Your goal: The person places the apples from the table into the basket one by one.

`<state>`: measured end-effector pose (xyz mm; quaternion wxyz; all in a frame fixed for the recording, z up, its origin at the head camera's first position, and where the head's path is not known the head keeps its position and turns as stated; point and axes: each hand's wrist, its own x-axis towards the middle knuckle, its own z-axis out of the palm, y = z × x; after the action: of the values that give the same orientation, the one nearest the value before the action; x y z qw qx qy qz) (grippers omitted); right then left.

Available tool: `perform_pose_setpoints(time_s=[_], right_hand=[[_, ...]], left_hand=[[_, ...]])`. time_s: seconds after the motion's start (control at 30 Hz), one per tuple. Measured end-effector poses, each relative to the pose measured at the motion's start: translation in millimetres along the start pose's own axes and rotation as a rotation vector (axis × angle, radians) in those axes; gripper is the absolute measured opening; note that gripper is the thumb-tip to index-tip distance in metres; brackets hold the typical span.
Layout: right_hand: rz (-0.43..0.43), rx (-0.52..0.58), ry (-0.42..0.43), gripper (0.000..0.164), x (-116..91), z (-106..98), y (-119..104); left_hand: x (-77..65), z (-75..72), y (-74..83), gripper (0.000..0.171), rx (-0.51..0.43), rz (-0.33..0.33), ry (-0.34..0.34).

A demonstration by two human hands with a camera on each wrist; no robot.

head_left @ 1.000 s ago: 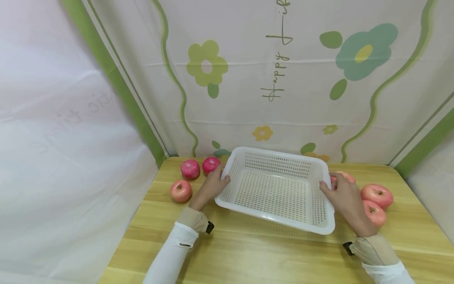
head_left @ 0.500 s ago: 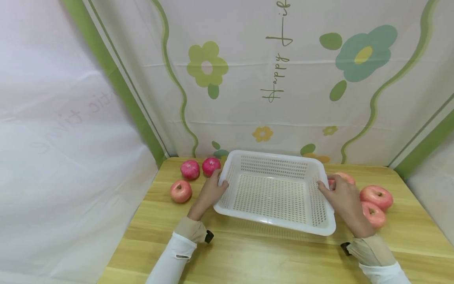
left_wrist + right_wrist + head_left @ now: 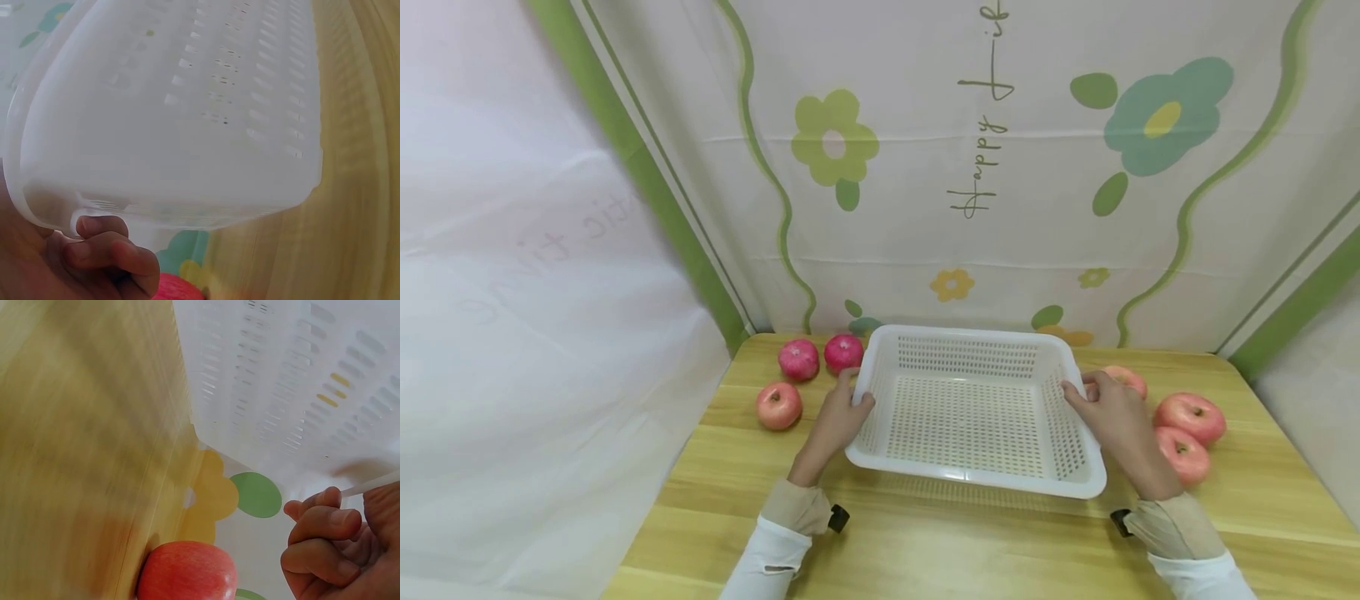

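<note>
A white plastic basket [image 3: 977, 477] with slotted walls is held by both hands over the wooden table. On its left end the left hand [image 3: 833, 423] grips the rim, thumb on top and fingers curled beneath, as the left wrist view shows [image 3: 100, 259]. The right hand [image 3: 1116, 421] grips the opposite rim the same way; its curled fingers [image 3: 322, 544] show under the lip in the right wrist view. In that view the basket's bottom [image 3: 187, 394] is close over the tabletop. Behind the right hand an apple [image 3: 1127, 380] is partly hidden.
Left of the basket lie a pale red apple [image 3: 778, 406] and two magenta round fruits [image 3: 798, 360]. Two more large apples [image 3: 1190, 418] sit to the right on the wooden table [image 3: 925, 550]. A flower-printed white cloth [image 3: 910, 208] hangs right behind the table.
Both hands have brought the basket slightly toward the person and to the left, its left end most, so its rims now run nearly level across the head view. The grips are unchanged.
</note>
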<state>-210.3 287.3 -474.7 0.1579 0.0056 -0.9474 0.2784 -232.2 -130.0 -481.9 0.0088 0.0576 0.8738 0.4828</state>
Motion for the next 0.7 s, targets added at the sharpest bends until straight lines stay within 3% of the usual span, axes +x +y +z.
perform_pose_setpoints(time_s=[0.7], right_hand=[[-0.012, -0.027, 0.017, 0.053, -4, 3, -2]], left_hand=[[-15.8, -1.5, -4.8, 0.048, -0.1, -0.032, 0.0]])
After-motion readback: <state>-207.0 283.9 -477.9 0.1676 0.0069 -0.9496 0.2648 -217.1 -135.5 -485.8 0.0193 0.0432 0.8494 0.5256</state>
